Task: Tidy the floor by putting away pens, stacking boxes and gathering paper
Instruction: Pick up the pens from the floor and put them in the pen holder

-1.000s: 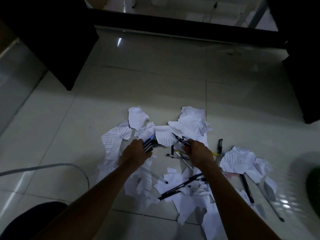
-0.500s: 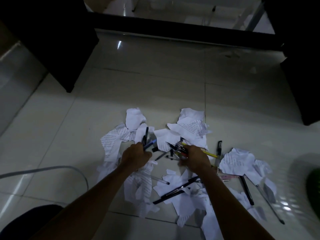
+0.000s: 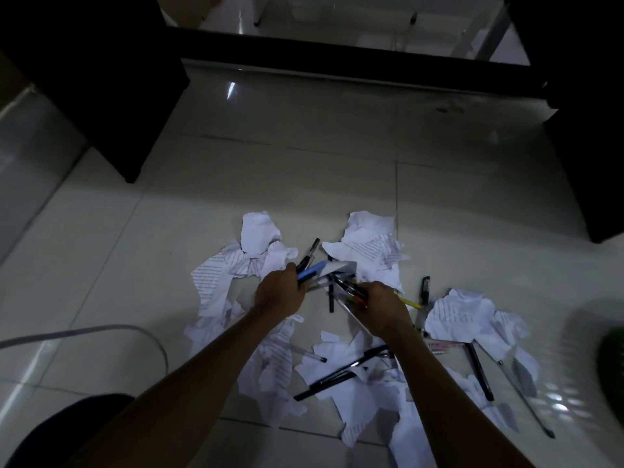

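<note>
Torn and crumpled white paper (image 3: 216, 282) lies scattered over the pale tiled floor (image 3: 304, 170). My left hand (image 3: 280, 292) grips a bundle of pens (image 3: 310, 265), one blue and others black, their ends pointing up and to the right. My right hand (image 3: 385, 307) grips a second bundle of pens (image 3: 349, 288), dark with red marks, close to the left bundle. Loose pens lie among the scraps: a black pair (image 3: 341, 374) below my hands, a black pen (image 3: 479, 371) and a grey pen (image 3: 525, 396) at the right, a marker (image 3: 424, 290) and a yellow pen (image 3: 410, 302) beside my right hand.
A dark cabinet (image 3: 101, 79) stands at the upper left and another dark unit (image 3: 587, 130) at the right. A black bar (image 3: 337, 62) crosses the top. A grey cable (image 3: 101, 332) curves over the floor at the left. A green object (image 3: 613, 366) sits at the right edge.
Both hands have moved closer together, bringing the two pen bundles almost into contact. The left bundle now sticks out further up and to the right.
</note>
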`<action>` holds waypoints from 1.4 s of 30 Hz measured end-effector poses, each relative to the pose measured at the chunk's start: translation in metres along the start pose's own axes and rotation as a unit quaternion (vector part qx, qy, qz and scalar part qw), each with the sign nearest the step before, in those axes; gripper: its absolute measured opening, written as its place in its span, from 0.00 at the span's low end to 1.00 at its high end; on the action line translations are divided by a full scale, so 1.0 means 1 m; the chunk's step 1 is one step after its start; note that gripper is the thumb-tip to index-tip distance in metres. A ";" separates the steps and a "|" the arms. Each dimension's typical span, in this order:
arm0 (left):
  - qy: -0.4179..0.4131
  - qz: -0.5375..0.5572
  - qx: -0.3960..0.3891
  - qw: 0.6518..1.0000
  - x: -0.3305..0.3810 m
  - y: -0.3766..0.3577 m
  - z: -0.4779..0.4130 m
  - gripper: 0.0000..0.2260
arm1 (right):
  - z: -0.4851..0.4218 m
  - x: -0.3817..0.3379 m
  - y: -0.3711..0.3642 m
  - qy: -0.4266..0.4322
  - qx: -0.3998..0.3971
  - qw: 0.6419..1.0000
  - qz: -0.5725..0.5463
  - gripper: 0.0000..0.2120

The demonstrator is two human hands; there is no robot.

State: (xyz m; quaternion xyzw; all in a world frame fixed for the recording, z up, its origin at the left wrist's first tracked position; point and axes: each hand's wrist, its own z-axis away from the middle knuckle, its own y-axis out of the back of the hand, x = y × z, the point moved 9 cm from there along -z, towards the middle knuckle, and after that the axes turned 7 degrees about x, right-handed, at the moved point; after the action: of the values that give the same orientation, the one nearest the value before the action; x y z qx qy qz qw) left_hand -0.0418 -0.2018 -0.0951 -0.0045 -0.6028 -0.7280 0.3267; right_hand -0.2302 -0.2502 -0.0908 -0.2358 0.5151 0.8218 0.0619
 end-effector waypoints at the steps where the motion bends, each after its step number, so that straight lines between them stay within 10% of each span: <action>1: 0.001 0.014 0.004 1.000 0.003 0.001 -0.001 0.17 | 0.001 0.001 0.003 0.000 0.004 1.000 -0.001 0.12; 42: 0.091 0.095 -0.108 0.985 -0.031 -0.012 0.002 0.14 | -0.004 0.003 0.009 0.006 0.046 0.993 0.108 0.14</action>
State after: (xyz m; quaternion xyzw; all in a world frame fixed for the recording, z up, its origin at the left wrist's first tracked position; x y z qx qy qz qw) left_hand -0.0234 -0.1847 -0.1174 -0.0309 -0.4851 -0.7522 0.4448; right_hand -0.2349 -0.2578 -0.0863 -0.1809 0.5751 0.7976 -0.0196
